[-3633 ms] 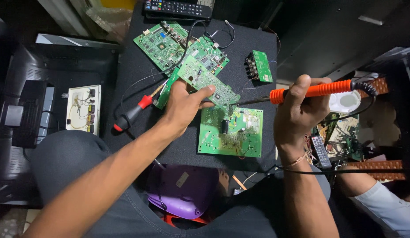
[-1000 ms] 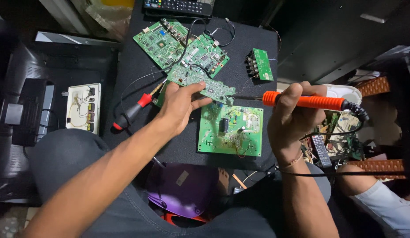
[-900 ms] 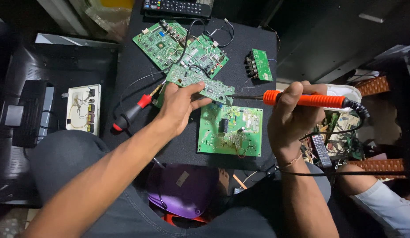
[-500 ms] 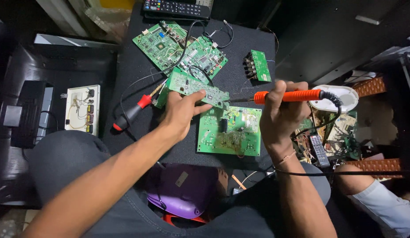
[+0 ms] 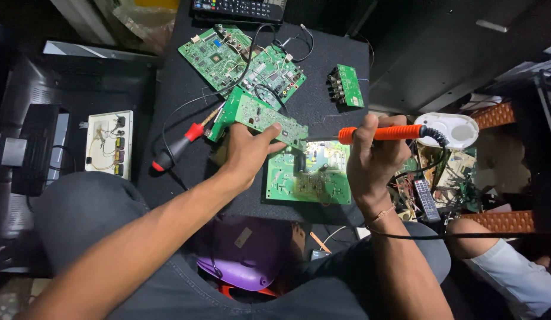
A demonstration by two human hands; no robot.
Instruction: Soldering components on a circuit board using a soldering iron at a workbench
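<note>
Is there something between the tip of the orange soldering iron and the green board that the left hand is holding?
Nothing visible: the soldering iron in the right hand points straight at the edge of the circuit board held by the left hand.

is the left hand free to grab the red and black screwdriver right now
Probably not as things stand: the left hand is holding up a green circuit board. The screwdriver lies uncovered on the black mat just beside it, so only the board stands in the way.

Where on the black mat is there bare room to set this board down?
Free: the mat's left strip, between the top-left green board and the red-handled screwdriver; also right of the small connector board. Crowded: the middle, around both hands and the soldering iron.
</note>
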